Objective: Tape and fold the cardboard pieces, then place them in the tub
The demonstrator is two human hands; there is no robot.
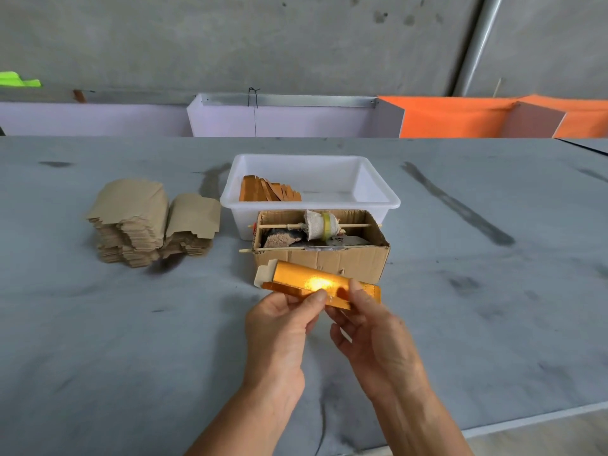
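A folded, shiny gold cardboard piece (296, 279) is held above the table in front of me, its pale tab pointing left. My left hand (279, 327) pinches its near edge between thumb and fingers. From the right, my right hand (371, 330) pinches the same piece. Behind it stands a white plastic tub (378, 199), holding several folded gold pieces (268, 189) leaned at its left end. A stack of flat brown cardboard blanks (144, 222) lies on the table to the left.
An open brown cardboard box (329, 261) sits against the tub's front, with a tape roll (324, 225) on a wooden stick across it. The grey table (98, 340) runs wide on both sides; its near edge shows at lower right. White and orange panels stand behind.
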